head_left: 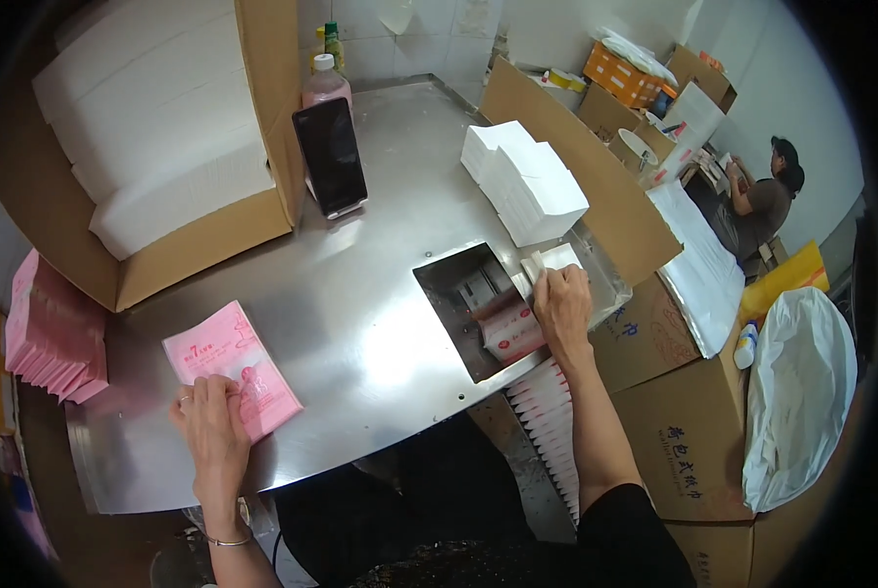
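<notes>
Far left, off the table edge: a row of pink packets standing on end. Above them a big cardboard box full of white tissue blocks.

Steel table. Left hand lies flat on the near corner of a stack of pink bags, fingers spread and pressing down, not curled round anything. The stack runs long axis up and away to the left from the fingertips; the hand covers only its lower edge. This hand is the nearer one to the bags, the other is well apart across the table.

Middle back: a dark phone propped upright against the box, a pink-capped bottle behind it.

Right of centre: a sunken metal tray set into the table. Right hand is at its far right edge, fingers closed on a folded white tissue wad that sticks out beyond the fingertips, toward a stack of white tissues. A filled pink-and-white packet sits in the tray just below the hand.

Far right: brown cartons, a white plastic sack, another person seated at the back
</notes>
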### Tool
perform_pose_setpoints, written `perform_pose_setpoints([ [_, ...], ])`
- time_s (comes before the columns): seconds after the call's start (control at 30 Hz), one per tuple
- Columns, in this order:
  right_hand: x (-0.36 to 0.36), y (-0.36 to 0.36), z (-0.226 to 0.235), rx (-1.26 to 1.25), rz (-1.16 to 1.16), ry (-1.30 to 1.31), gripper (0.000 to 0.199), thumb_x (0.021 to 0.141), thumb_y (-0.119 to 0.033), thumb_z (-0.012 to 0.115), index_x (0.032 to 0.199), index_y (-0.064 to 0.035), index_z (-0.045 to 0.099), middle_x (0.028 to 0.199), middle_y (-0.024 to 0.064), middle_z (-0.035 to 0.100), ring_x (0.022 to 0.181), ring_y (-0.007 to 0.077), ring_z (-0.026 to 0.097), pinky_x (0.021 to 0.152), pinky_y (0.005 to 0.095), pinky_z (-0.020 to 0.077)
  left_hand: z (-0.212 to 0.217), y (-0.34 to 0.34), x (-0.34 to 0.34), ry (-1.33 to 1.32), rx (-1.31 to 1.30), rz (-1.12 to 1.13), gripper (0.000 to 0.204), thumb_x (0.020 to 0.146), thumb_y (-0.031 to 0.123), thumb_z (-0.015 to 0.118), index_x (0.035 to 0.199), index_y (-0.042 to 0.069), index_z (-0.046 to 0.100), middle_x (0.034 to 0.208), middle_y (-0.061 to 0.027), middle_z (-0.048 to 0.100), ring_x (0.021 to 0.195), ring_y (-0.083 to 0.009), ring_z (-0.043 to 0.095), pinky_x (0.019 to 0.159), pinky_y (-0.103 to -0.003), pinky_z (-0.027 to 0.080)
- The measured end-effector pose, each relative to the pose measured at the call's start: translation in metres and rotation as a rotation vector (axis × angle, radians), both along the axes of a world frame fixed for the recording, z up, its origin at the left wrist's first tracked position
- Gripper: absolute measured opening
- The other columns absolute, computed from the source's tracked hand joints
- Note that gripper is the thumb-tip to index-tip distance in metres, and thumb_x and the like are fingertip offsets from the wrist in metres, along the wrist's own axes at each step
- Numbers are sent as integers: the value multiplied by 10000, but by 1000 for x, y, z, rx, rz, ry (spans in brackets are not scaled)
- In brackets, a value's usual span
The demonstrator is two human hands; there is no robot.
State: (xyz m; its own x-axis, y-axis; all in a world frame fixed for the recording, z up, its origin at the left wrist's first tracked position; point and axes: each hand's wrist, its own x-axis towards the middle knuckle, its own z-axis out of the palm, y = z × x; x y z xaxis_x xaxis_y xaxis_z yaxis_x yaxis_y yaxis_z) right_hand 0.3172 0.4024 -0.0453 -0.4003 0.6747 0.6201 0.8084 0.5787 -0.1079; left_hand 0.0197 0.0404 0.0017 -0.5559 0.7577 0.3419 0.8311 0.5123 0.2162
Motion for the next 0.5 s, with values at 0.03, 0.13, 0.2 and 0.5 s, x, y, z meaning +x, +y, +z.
perform_pose_setpoints([
  [0.03,2,2,-2,28,31,33,94,853,-76,651,919,-20,689,909,134,596,891,322,577,791,459,450,7,8,8,0,37,22,129,920,61,584,1048,40,590,958,-158,567,970,-361,528,889,-474,404],
  [0.13,12,6,3,78,106,148,295,801,3,639,1090,-26,693,947,140,592,896,340,573,768,469,455,24,48,50,-126,297,-319,99,884,30,579,983,22,577,919,-176,553,854,-373,534,751,-447,441],
  [0.2,0,-7,17,88,205,207,358,805,34,604,1154,-17,665,1037,174,626,934,372,602,787,500,484,-9,74,79,-177,218,-575,154,844,-10,624,990,5,578,947,-199,539,893,-390,540,811,-467,463],
  [0.5,-76,-145,20,-40,786,-205,333,846,-160,617,1141,-16,673,1093,154,638,1071,321,623,1092,723,287,-25,87,87,-35,138,-386,727,687,359,777,1285,-4,579,1506,-290,406,1338,-481,450,845,-507,415],
])
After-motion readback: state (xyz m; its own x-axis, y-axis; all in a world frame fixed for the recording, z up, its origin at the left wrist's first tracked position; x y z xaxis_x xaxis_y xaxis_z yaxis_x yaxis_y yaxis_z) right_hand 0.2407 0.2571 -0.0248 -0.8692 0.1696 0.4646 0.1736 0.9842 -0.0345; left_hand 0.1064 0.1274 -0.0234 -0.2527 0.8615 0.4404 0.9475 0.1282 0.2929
